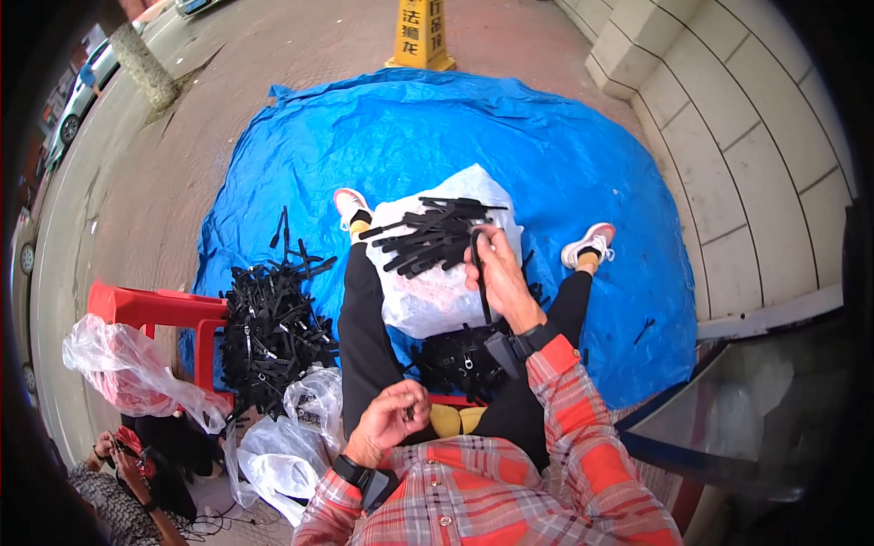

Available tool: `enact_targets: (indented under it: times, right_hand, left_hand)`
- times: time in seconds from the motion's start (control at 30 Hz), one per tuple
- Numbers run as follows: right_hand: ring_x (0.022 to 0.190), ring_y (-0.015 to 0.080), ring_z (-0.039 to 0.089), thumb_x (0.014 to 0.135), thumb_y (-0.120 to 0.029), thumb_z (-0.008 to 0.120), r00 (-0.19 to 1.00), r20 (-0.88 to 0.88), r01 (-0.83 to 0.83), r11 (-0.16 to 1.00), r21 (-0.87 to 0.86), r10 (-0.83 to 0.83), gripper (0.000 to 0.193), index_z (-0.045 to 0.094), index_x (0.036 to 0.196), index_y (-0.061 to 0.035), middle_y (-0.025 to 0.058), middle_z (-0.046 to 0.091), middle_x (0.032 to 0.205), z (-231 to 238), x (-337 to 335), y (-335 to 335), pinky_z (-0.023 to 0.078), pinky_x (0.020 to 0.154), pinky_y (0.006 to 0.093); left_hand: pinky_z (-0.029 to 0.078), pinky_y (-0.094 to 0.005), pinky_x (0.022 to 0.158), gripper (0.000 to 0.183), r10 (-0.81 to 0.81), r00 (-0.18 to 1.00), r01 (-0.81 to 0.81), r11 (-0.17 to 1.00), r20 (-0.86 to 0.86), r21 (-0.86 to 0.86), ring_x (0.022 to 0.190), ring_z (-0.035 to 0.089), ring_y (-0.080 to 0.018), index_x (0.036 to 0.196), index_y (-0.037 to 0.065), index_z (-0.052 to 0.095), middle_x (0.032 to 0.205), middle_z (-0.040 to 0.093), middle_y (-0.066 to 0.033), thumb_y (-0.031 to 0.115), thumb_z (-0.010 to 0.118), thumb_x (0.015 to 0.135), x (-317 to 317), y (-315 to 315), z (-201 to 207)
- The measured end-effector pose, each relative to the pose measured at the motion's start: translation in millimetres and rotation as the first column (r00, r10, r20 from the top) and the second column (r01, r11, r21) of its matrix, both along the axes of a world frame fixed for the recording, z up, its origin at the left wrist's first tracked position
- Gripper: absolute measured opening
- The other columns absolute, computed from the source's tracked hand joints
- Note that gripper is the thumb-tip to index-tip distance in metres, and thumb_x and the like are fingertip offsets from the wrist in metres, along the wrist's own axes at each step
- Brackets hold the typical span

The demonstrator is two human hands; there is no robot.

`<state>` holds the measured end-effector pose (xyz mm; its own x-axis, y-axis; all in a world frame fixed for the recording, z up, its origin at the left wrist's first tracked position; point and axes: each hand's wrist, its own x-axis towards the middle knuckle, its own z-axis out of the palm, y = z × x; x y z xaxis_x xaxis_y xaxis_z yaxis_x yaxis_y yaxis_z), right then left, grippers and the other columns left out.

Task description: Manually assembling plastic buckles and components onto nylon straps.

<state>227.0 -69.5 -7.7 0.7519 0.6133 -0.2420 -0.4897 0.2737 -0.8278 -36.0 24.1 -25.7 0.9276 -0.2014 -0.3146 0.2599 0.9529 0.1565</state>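
My right hand (508, 280) is closed around a black strap (483, 289), whose end hangs down below the fingers. It is at the right side of a white plastic-wrapped bundle (421, 308) between my legs. Many black straps (428, 238) lie in a loose stack on top of that bundle. My left hand (390, 420) is held near my lap with its fingers curled together; a small dark bit shows at the fingertips, too small to name. Just in front of my lap lies a heap of black straps with metal buckles (455, 364), partly hidden by my right forearm.
A large heap of black buckled straps (273, 318) lies to the left on a blue tarp (319, 136). Beside it are a red plastic stool (155, 305) and clear plastic bags (282, 446). Another person's hands (123, 460) work at lower left. A yellow sign (423, 36) stands beyond.
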Motion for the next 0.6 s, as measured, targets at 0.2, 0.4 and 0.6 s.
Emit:
enact_targets:
  times: [0.2, 0.4, 0.6]
  right_hand:
    - [0.078, 0.0190, 0.057, 0.089, -0.003, 0.046, 0.934, -0.245, -0.264, 0.964, 0.025, 0.262, 0.046, 0.029, 0.131, -0.0009, 0.0164, 0.055, 0.097, -20, -71, -73, 0.049, 0.064, 0.0296]
    - [0.078, 0.0245, 0.063, 0.087, 0.002, 0.045, 0.962, -0.114, -0.256, 0.964, -0.066, 0.248, 0.056, 0.019, 0.136, -0.0075, 0.0196, 0.056, 0.095, 11, -126, -86, 0.054, 0.060, 0.0320]
    - [0.074, 0.0236, 0.063, 0.088, 0.001, 0.045, 0.940, -0.140, -0.320, 0.946, -0.048, 0.311, 0.041, 0.033, 0.127, -0.0050, 0.0165, 0.054, 0.091, 15, -140, -95, 0.055, 0.059, 0.0316]
  left_hand:
    - [0.035, -0.0222, 0.045, 0.020, 0.042, 0.997, -0.052, 0.982, 0.059, 0.179, 0.055, 0.045, -0.0125, 0.094, 0.000, 0.055, 0.063, 0.049, -0.0036, 0.018, 0.055, 0.086, 28, -2, 19]
    - [0.037, -0.0206, 0.050, 0.015, 0.027, 0.999, -0.032, 0.993, 0.041, 0.111, 0.067, 0.049, -0.0121, 0.091, 0.002, 0.055, 0.078, 0.054, -0.0063, 0.017, 0.055, 0.087, 27, -11, 19]
    - [0.032, -0.0153, 0.042, 0.012, 0.091, 0.992, -0.047, 0.901, -0.082, 0.432, 0.057, 0.050, -0.0071, 0.092, 0.001, 0.059, 0.079, 0.058, -0.0065, 0.010, 0.060, 0.084, 23, -21, 20]
